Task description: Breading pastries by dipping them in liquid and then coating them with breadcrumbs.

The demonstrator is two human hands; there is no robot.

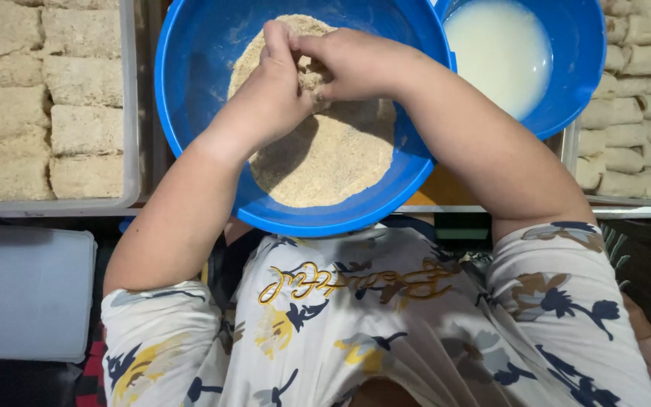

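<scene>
Both hands met over the round blue plastic bowl of fine tan breadcrumbs, left hand and right hand clamped together on a crumb-coated roll, mostly hidden between them, its long axis unclear.

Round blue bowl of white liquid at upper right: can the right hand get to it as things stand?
Probably yes. The right hand works in the blue crumb bowl beside the blue bowl of white liquid, and nothing lies between them.
</scene>
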